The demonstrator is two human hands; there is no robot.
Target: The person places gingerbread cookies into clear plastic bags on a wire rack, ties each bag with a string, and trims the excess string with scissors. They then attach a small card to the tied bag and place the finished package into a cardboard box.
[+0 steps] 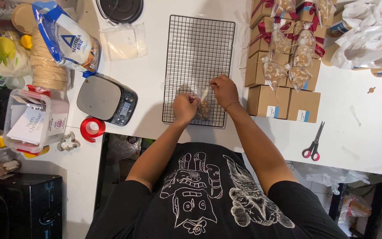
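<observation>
A clear plastic bag of brown cookies (pixel 204 106) lies on the near end of a black wire cooling rack (pixel 198 48). My left hand (pixel 185 107) grips the bag's left side with fingers closed. My right hand (pixel 224 90), a bead bracelet on its wrist, pinches the bag's top right edge. Both hands rest over the rack's near edge. A pale round cookie (pixel 183 90) sits on the rack just beyond my left hand.
Kraft boxes with filled, ribbon-tied bags (pixel 288 57) stand right of the rack. Red-handled scissors (pixel 313 142) and red ribbon rolls (pixel 92 129) lie on the white table (pixel 359 115). A kitchen scale (pixel 106 99), flour bag (pixel 67 37) and plastic container (pixel 34 120) sit left.
</observation>
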